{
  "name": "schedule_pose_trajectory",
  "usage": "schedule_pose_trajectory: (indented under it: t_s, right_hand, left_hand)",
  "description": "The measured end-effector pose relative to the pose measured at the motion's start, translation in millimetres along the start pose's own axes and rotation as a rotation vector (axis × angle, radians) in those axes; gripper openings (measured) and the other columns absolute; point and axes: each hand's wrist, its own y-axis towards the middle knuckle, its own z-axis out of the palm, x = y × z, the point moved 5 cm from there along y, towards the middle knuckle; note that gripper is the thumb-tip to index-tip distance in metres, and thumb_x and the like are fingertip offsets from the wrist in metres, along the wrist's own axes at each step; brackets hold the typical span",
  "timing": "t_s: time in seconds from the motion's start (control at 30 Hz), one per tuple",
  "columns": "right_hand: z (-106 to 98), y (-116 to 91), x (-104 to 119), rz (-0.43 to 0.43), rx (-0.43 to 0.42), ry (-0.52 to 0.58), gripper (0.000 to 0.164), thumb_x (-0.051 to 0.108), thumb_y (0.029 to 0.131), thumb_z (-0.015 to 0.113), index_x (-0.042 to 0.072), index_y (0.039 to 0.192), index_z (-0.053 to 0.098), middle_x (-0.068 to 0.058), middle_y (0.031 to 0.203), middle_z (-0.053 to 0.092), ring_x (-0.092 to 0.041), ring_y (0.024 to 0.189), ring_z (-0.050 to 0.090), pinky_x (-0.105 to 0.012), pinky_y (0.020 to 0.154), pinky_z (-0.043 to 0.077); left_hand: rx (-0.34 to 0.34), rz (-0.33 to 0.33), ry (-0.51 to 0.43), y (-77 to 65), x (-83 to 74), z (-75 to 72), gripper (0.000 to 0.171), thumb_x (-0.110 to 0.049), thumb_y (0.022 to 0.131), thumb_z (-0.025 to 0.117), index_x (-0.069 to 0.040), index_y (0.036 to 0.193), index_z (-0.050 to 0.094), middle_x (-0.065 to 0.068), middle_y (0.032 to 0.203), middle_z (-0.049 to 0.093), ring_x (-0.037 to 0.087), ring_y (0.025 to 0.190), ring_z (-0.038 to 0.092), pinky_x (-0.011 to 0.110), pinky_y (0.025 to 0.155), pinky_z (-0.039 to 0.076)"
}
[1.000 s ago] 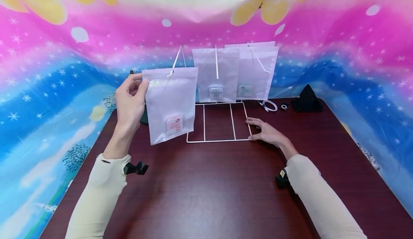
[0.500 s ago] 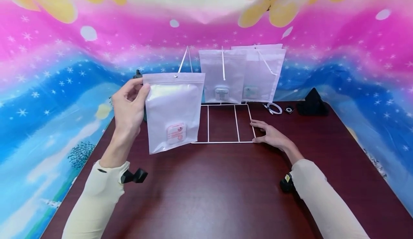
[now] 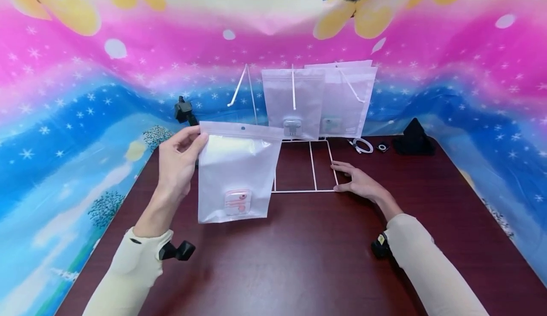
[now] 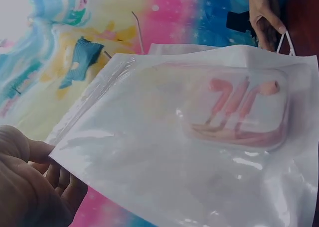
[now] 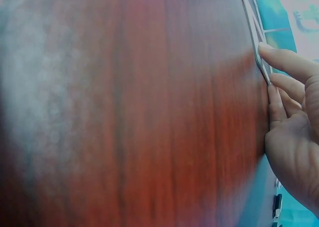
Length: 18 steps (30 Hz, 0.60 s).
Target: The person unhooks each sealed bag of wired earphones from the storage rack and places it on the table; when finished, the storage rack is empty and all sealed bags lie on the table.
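Observation:
My left hand [image 3: 178,162] pinches the upper left corner of a white zip bag [image 3: 226,164], held up over the table. Through its front shows a clear case of pink earphones [image 3: 238,202]; the left wrist view has it large. The bag's hang hole is well below the bare left hook [image 3: 237,86] of a white wire display rack [image 3: 315,169]. My right hand [image 3: 361,182] rests at the front right corner of the rack's base, thumb and fingertips touching the wire and set apart along it. Part of the base is hidden behind the bag.
Two more hooks carry white bags, a middle bag [image 3: 295,97] and a right bag [image 3: 350,100], each with an earphone case. Back right on the table are a coiled white cable [image 3: 361,145], a small round device [image 3: 381,147] and a black stand [image 3: 413,140]. A dark device [image 3: 183,111] stands back left.
My left hand has brought the bag forward off the left hook and lowered it, leaving that hook bare. The right hand stays at the rack's corner.

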Motion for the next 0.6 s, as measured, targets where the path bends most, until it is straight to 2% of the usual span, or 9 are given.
schedule_pose_trajectory:
  t_s: [0.17, 0.27, 0.47, 0.6]
  right_hand:
    - [-2.3, -0.8, 0.6, 0.023, -0.001, -0.023, 0.077, 0.016, 0.093, 0.078, 0.006, 0.159, 0.040, -0.013, 0.170, 0.024, -0.039, 0.156, 0.017, -0.061, 0.119, 0.025]
    - [-2.8, -2.0, 0.8, 0.018, -0.014, -0.016, 0.076, 0.015, 0.093, 0.078, 0.005, 0.159, 0.040, -0.013, 0.170, 0.025, -0.039, 0.156, 0.017, -0.061, 0.119, 0.026]
    - [-1.0, 1.1, 1.4, 0.011, 0.000, -0.006, 0.077, 0.016, 0.093, 0.078, 0.005, 0.159, 0.040, -0.013, 0.170, 0.026, -0.038, 0.157, 0.017, -0.059, 0.119, 0.026]
    - [-0.8, 2.1, 0.0, 0.006, 0.002, -0.013, 0.077, 0.016, 0.093, 0.078, 0.005, 0.159, 0.040, -0.014, 0.169, 0.025, -0.040, 0.156, 0.018, -0.060, 0.118, 0.028]
  left_hand:
    - [0.038, -0.202, -0.058, 4.5, 41.1, 11.4, 0.028, -0.016, 0.100, 0.071, -0.004, 0.125, 0.073, -0.002, 0.092, 0.063, 0.012, 0.086, 0.058, 0.021, 0.070, 0.054]
    - [0.063, -0.300, -0.064, 6.6, 65.2, 16.5, 0.030, -0.019, 0.102, 0.069, -0.005, 0.129, 0.071, -0.001, 0.100, 0.066, 0.013, 0.092, 0.062, 0.024, 0.072, 0.056]
    - [0.026, -0.430, -0.084, 18.0, 105.6, 14.8, 0.033, -0.021, 0.104, 0.066, -0.007, 0.134, 0.068, 0.003, 0.117, 0.067, 0.012, 0.093, 0.066, 0.025, 0.070, 0.057]
    - [0.012, -0.482, -0.099, 26.7, 127.4, 17.8, 0.036, -0.020, 0.103, 0.066, -0.008, 0.138, 0.066, 0.008, 0.129, 0.064, 0.011, 0.093, 0.065, 0.024, 0.071, 0.056]
